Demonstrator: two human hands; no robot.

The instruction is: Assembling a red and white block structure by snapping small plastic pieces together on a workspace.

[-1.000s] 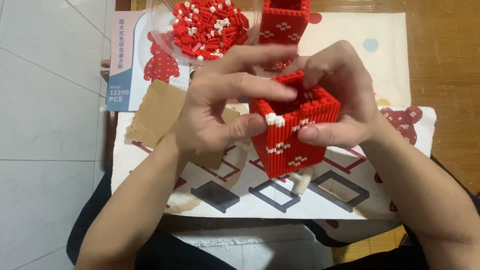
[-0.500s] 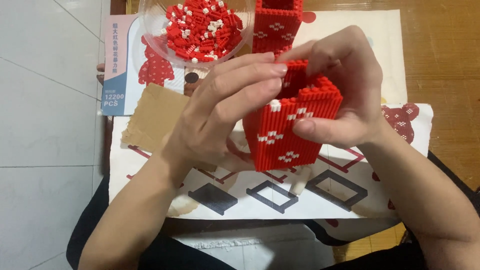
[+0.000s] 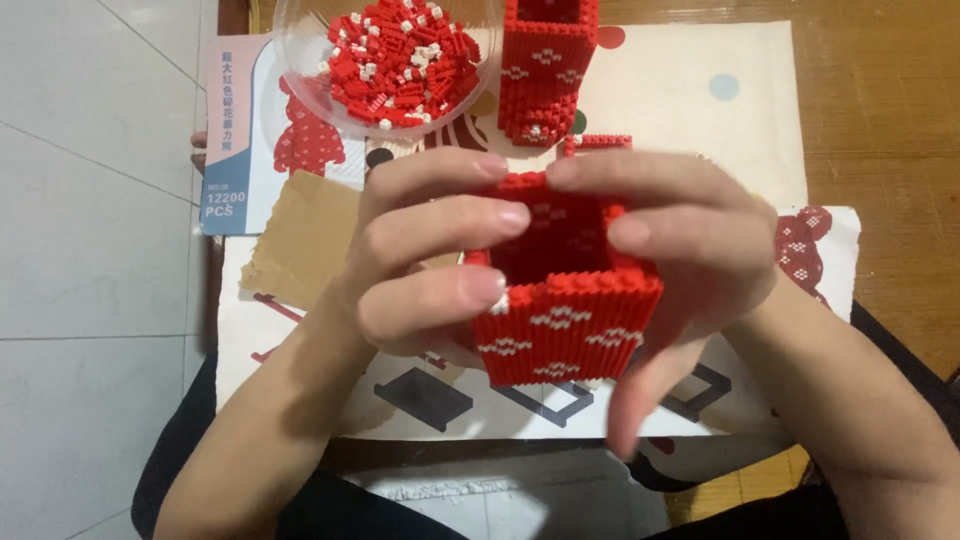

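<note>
A hollow red box of tiny building blocks [image 3: 565, 325], with small white patterns on its walls, is held up in front of me, its open top facing the camera. My left hand [image 3: 420, 265] wraps its left side, fingers lying over the rim. My right hand [image 3: 690, 260] grips the right side, fingers over the far rim and thumb down at the front. Behind it stands a second tall red block column [image 3: 545, 65] on the instruction sheet.
A clear plastic bowl [image 3: 300, 80] of loose red and white bricks sits at the back left. Printed instruction sheets [image 3: 700, 95] and a brown cardboard piece [image 3: 300, 235] cover the wooden table [image 3: 885, 110]. White floor tiles lie to the left.
The red box has tilted so its open top now faces the camera. My left fingers moved from pressing its top to clasping the left rim, and both hands sit lower in view.
</note>
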